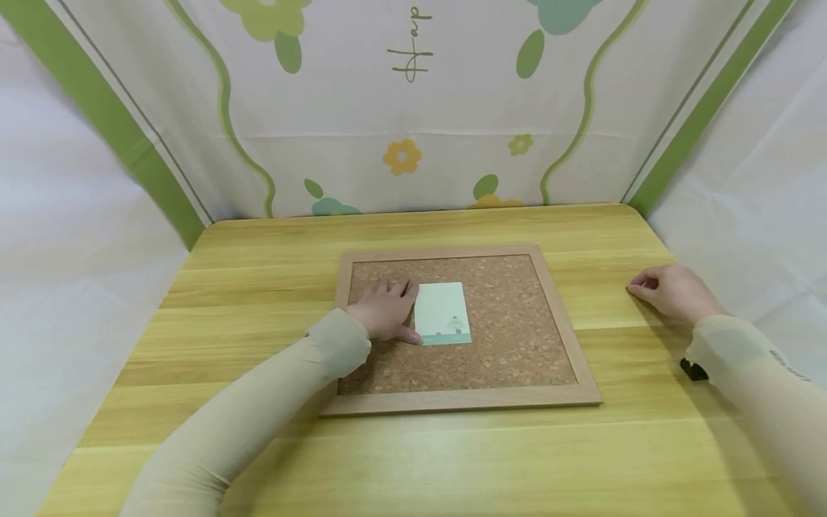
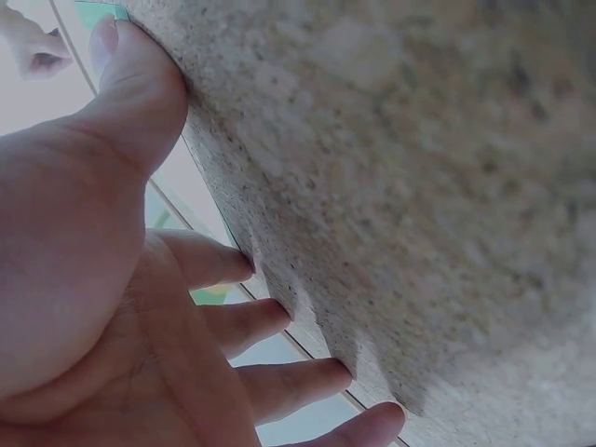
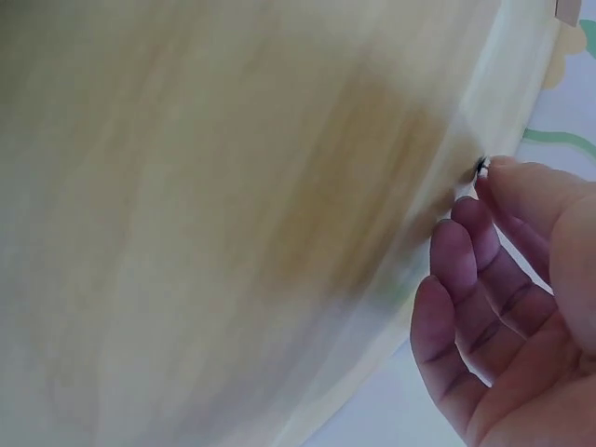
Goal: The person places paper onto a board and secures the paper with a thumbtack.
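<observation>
A framed cork board lies on the wooden table, and a pale notepaper with a green lower band rests on it. Fingers spread, my left hand presses on the board at the paper's left side. Its thumb lies at the paper's lower left corner, and the other fingertips touch the cork. Off to the right of the board, my right hand is low over the table. Between thumb and index finger it pinches a small dark object, mostly hidden by the fingertips.
A small black item sits on the table beside the right sleeve, partly covered by it. Behind the table hangs a white cloth printed with flowers and green vines. White fabric also hangs along both sides.
</observation>
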`<state>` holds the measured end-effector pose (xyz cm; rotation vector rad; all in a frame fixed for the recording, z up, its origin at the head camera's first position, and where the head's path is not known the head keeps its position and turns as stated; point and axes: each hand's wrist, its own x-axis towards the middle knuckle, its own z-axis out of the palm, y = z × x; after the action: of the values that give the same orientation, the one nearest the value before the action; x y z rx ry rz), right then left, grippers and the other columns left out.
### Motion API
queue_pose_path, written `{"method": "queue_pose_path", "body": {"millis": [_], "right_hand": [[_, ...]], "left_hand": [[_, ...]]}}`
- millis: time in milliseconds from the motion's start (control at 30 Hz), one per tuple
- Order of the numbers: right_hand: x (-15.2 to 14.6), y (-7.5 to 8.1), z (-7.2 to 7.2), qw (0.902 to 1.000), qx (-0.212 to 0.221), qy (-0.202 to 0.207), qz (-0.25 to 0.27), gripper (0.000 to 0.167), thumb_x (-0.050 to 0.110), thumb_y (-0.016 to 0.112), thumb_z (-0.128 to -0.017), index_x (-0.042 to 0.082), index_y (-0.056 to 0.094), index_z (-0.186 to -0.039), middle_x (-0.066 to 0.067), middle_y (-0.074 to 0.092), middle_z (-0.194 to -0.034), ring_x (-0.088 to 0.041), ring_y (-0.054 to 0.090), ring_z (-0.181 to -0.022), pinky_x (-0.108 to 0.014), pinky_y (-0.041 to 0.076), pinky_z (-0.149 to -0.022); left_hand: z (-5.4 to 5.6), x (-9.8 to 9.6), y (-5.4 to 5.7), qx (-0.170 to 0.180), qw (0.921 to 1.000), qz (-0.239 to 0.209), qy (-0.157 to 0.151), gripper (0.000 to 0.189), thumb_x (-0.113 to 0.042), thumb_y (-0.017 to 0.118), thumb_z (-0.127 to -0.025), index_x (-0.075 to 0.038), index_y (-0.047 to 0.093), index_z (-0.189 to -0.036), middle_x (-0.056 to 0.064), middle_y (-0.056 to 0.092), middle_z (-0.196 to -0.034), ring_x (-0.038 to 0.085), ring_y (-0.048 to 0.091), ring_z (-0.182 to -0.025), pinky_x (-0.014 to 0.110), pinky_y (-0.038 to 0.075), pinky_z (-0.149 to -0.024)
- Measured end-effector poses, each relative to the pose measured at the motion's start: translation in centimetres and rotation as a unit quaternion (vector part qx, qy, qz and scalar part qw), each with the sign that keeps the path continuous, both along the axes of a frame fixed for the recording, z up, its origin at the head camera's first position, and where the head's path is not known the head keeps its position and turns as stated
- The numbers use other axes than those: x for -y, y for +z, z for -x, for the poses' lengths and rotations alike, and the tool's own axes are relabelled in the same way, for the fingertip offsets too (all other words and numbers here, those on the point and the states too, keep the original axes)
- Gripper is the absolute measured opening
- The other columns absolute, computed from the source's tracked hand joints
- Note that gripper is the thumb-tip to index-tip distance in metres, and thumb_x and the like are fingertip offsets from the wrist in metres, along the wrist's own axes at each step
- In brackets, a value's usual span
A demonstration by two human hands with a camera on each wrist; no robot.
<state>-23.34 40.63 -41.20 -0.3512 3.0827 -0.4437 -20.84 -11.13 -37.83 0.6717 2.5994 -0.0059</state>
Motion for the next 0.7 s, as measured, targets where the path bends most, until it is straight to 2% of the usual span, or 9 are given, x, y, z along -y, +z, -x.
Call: {"method": "queue_pose_path", "body": {"millis": [233,433,600,700], "right_hand": [[0.2,0.1,-0.1,0.9999,-0.003,-0.011,0.008,0.022,0.021,0.065,-0.097,0.001,0.073,-0.095,-0.005,0.069,-0.081,-0.026,0.062,-0.075,-0.051,0.047,-0.073],[1.1,1.4,-0.4,0.9981,-0.002,-0.046,0.042,0.024,0.022,0.064,-0.096,0.0,0.072,-0.097,-0.013,0.07,-0.089,-0.032,0.062,-0.081,-0.049,0.047,-0.074],[3.0,3.0,-0.5,0.9959,-0.053,-0.04,0.061,0.017,0.019,0.068,-0.092,0.004,0.075,-0.09,-0.008,0.072,-0.084,-0.02,0.062,-0.072,-0.034,0.045,-0.067],[4.4,4.0,-0.7,0.9941,-0.063,-0.032,0.082,0.015,0.02,0.07,-0.091,0.007,0.074,-0.087,-0.007,0.073,-0.083,-0.009,0.061,-0.068,-0.023,0.044,-0.062]], "left_hand": [[-0.1,0.0,0.0,-0.001,1.0,0.002,0.001,0.107,-0.065,0.057,-0.085,-0.012,0.003,-0.161,0.014,-0.002,-0.165,0.047,0.003,-0.147,0.063,0.012,-0.113],[-0.1,-0.1,0.0,-0.005,1.0,0.002,-0.002,0.107,-0.066,0.057,-0.085,-0.012,0.003,-0.161,0.014,-0.001,-0.165,0.048,0.004,-0.146,0.063,0.012,-0.113],[-0.2,0.0,0.1,0.0,1.0,0.001,0.001,0.107,-0.065,0.057,-0.086,-0.011,0.003,-0.161,0.015,-0.002,-0.165,0.048,0.004,-0.146,0.063,0.011,-0.114],[-0.3,0.1,0.2,0.004,1.0,-0.001,0.003,0.106,-0.064,0.057,-0.086,-0.011,0.003,-0.161,0.015,-0.002,-0.165,0.048,0.004,-0.146,0.063,0.01,-0.114]]}}
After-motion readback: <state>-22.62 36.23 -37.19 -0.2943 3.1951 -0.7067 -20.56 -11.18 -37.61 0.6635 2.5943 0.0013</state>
